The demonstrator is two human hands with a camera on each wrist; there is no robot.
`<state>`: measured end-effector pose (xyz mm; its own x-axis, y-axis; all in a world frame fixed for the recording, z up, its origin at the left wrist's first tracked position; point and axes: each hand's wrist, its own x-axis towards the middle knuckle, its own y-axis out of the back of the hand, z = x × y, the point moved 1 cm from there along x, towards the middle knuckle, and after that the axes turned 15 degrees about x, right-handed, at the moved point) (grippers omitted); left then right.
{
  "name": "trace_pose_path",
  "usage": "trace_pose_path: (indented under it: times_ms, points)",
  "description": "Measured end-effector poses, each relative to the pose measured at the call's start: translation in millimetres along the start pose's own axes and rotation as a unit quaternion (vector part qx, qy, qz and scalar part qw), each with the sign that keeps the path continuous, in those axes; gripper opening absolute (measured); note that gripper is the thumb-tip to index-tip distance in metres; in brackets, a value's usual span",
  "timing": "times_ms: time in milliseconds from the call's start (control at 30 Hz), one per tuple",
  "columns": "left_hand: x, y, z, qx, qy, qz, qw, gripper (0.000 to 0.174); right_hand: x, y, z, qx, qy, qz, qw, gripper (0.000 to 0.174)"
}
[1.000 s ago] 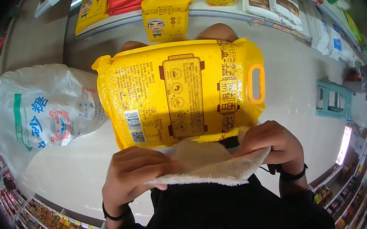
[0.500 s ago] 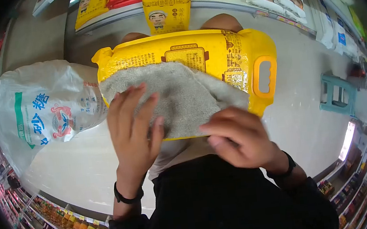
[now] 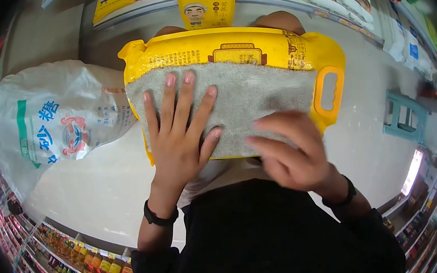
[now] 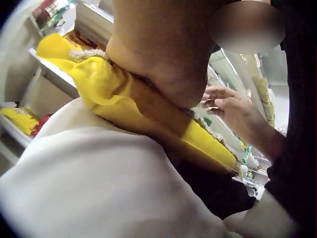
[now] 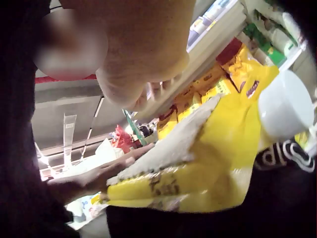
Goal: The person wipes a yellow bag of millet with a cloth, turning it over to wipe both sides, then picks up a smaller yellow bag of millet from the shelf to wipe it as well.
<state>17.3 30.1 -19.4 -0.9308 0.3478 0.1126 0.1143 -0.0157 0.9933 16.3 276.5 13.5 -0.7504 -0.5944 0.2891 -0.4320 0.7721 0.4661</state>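
Observation:
A large yellow printed bag (image 3: 193, 48) with an orange carry handle (image 3: 319, 99) lies across the person's lap. Over most of its upper face a grey cloth (image 3: 264, 91) is spread flat. My left hand (image 3: 178, 135) rests on the cloth's left part, fingers straight and spread. Blurred by motion, my right hand (image 3: 295, 152) hovers close over the lower right of the cloth, its fingers loosely bent with nothing between them. The right wrist view shows the cloth (image 5: 171, 139) lying along the bag (image 5: 223, 168), below the right hand (image 5: 143, 74).
Left of the lap stands a big white translucent sack (image 3: 56, 116) with blue print. A smaller yellow bag (image 3: 208, 4) stands in front, against a low shelf (image 3: 263, 6) of packaged goods. A teal stool (image 3: 403, 117) is on the floor at right; stocked shelves (image 3: 82, 262) line the back.
The cloth, earlier bunched between both hands, now lies spread on the bag. My left hand has come down flat on it; the right hand has let go and lifted off.

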Motion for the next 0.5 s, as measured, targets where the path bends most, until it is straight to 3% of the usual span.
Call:
trace_pose_path:
  times_ms: [33,67,100,133,167,200,233,267,300,333,367,400,467,500]
  points:
    - [1.1,0.1,0.0,-0.006,0.003,0.002,1.000,0.058,1.9,-3.3,-1.1,-0.002,-0.002,0.000,1.000,0.030]
    - [1.8,0.7,0.0,-0.008,0.002,0.002,1.000,0.058,4.0,-8.0,-0.7,0.160,-0.085,-0.032,0.983,0.034]
    - [2.1,2.1,-0.3,-0.028,-0.003,0.006,1.000,0.058,5.0,-12.0,-0.1,0.318,-0.164,-0.062,0.932,0.038]
    - [1.8,3.8,-1.3,-0.047,-0.008,0.010,0.999,0.058,3.8,-15.5,2.1,0.319,-0.166,-0.062,0.931,0.038]
    - [0.4,6.3,-4.9,-0.047,-0.009,0.008,0.999,0.058,1.5,-20.2,7.3,0.495,-0.197,-0.012,0.846,0.043]
    - [-1.6,9.8,-9.8,-0.183,-0.007,0.027,0.983,0.057,0.9,-22.3,12.1,0.651,-0.219,0.039,0.725,0.050]
    - [-3.3,11.8,-12.8,-0.316,-0.005,0.045,0.948,0.057,4.5,-16.0,20.4,0.700,-0.177,-0.004,0.692,0.073]
    - [-6.5,12.8,-10.8,-0.317,-0.007,0.043,0.948,0.057,5.9,-14.5,19.4,0.700,-0.177,-0.001,0.692,0.073]
    - [-11.6,12.8,-7.8,-0.566,0.036,0.005,0.824,0.061,7.8,-12.0,16.4,0.779,-0.149,0.005,0.609,0.079]
    - [-14.7,11.6,-5.8,-0.769,0.077,-0.033,0.633,0.067,9.1,-10.4,14.6,0.848,-0.118,0.010,0.517,0.086]
    - [-9.7,9.1,-6.0,-0.866,-0.014,-0.060,0.496,0.085,9.5,-10.7,15.7,0.848,-0.118,0.011,0.517,0.086]
    - [-7.2,2.1,-5.2,-0.866,-0.015,-0.060,0.496,0.085,9.6,-12.0,19.3,0.854,-0.150,0.054,0.495,0.087]
    - [-3.7,-14.4,1.8,-0.944,0.025,-0.066,0.323,0.092,9.8,-15.8,30.2,0.859,-0.212,0.136,0.445,0.089]
    - [-0.7,-18.7,4.4,-0.955,0.128,-0.062,0.260,0.093,10.9,-18.1,37.1,0.884,-0.197,0.149,0.397,0.086]
